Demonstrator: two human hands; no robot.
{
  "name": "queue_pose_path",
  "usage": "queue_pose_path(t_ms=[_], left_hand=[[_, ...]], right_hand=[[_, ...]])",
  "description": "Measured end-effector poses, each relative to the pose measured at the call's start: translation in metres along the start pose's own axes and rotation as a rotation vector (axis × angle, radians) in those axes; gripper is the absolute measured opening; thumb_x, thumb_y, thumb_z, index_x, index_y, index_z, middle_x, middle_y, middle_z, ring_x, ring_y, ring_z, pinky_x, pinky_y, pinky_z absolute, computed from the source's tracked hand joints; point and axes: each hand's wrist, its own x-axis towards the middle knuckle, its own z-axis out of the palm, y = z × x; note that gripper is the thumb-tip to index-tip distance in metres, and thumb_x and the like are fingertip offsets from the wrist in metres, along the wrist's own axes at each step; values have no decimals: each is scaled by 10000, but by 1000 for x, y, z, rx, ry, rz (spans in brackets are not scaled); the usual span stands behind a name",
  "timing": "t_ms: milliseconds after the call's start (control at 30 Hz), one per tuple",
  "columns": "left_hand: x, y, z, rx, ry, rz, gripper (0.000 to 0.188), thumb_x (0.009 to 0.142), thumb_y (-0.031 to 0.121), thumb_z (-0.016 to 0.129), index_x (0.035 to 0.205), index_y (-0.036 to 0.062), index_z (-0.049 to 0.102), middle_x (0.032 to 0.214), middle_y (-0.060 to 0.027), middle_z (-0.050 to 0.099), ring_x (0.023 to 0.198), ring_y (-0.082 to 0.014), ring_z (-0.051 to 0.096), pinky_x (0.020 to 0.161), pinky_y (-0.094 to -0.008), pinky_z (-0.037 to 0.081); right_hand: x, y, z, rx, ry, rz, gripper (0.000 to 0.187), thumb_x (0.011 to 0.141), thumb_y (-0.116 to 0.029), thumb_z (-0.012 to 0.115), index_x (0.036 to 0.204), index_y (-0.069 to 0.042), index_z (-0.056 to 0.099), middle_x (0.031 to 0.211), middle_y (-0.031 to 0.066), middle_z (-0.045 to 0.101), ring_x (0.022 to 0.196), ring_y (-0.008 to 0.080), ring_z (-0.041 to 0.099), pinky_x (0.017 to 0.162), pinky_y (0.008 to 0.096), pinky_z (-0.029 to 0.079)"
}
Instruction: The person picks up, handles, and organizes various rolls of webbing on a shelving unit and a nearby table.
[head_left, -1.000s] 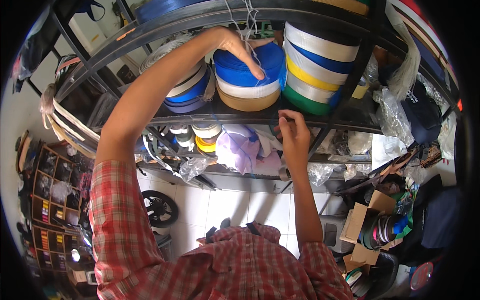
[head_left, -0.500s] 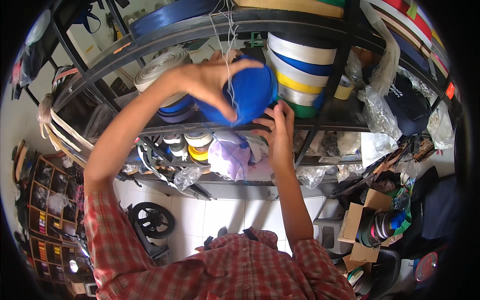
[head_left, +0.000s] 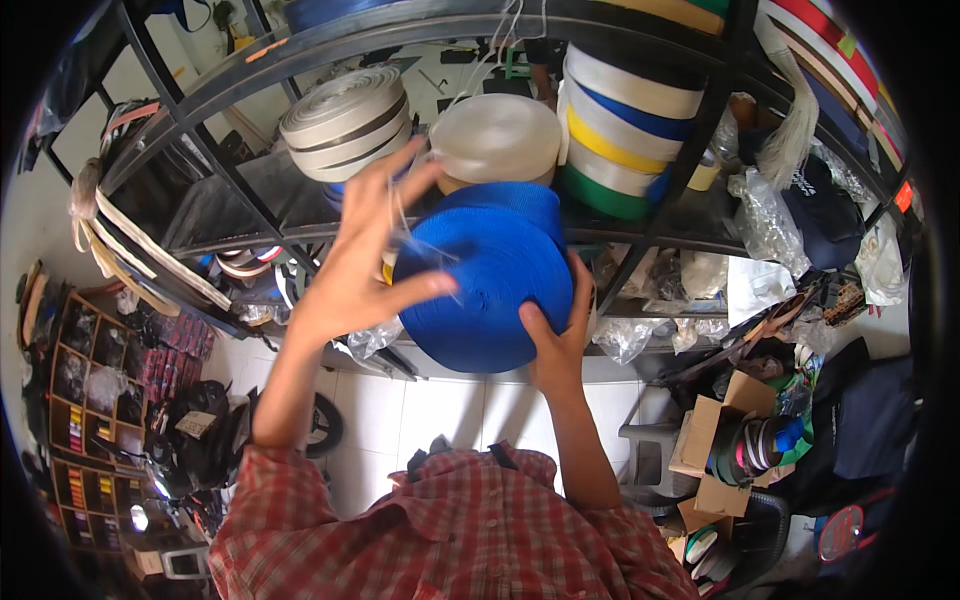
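A large roll of blue webbing (head_left: pixel 490 300) is held in front of the shelf, its flat coiled face turned up toward me. My right hand (head_left: pixel 562 335) grips its right edge, thumb on the face and fingers round the side. A further band of blue webbing (head_left: pixel 510 203) shows at the roll's far side; I cannot tell whether it is a loose turn or a second roll. My left hand (head_left: pixel 350 265) is spread at the roll's left, thumb over its face. Thin white strings (head_left: pixel 490 50) hang down near the left fingers, partly blurred.
On the shelf stand a white roll (head_left: pixel 497 138), grey-white rolls (head_left: pixel 345 110) and a stack of coloured rolls (head_left: pixel 630 125). Plastic bags (head_left: pixel 765 220) lie to the right. A black shelf post (head_left: pixel 705 110) rises beside the stack. An open cardboard box (head_left: pixel 715 440) stands lower right.
The blue roll has come off the shelf toward me, uncovering the white roll behind it. My right hand has closed on its edge, and my left hand has moved down and left.
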Motion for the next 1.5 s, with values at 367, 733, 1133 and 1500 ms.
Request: queue_pose_path(t_ms=[367, 733, 1133, 1500], left_hand=[[-147, -27, 29, -566, 56, -688, 496, 777, 52, 737, 1239, 16, 560, 1191, -100, 606, 1057, -179, 583, 945, -303, 450], [-225, -53, -5, -1118, 293, -1011, 542, 778, 185, 766, 1225, -24, 541, 1115, -102, 628, 1010, -175, 590, 913, -306, 450], [-260, -94, -79, -460, -250, -597, 501, 638, 135, 838, 1079, -5, 644, 956, -135, 688, 830, -196, 669, 766, -297, 529], [-279, -107, -96, -641, -121, -593, 523, 640, 110, 833, 1116, 7, 642, 999, -131, 688, 872, -198, 670, 804, -308, 525]], right_hand=[[-88, 68, 39, 0, -105, 349, 699, 823, -147, 704, 1368, -54, 278, 1302, 165, 395, 1178, 243, 465, 971, 360, 414], [-115, 106, 110, 153, 96, 322, 804, 814, -227, 727, 1406, -86, 202, 1329, 133, 333, 1203, 225, 397, 972, 374, 389], [-93, 59, 196, -1167, -506, -414, 856, 642, -260, 849, 1342, -44, 406, 1205, 179, 539, 895, 340, 634, 787, 402, 496], [-79, 70, 213, -1115, -831, -253, 525, 743, -453, 700, 1062, -54, 579, 884, 105, 611, 728, 314, 645, 605, 378, 498]])
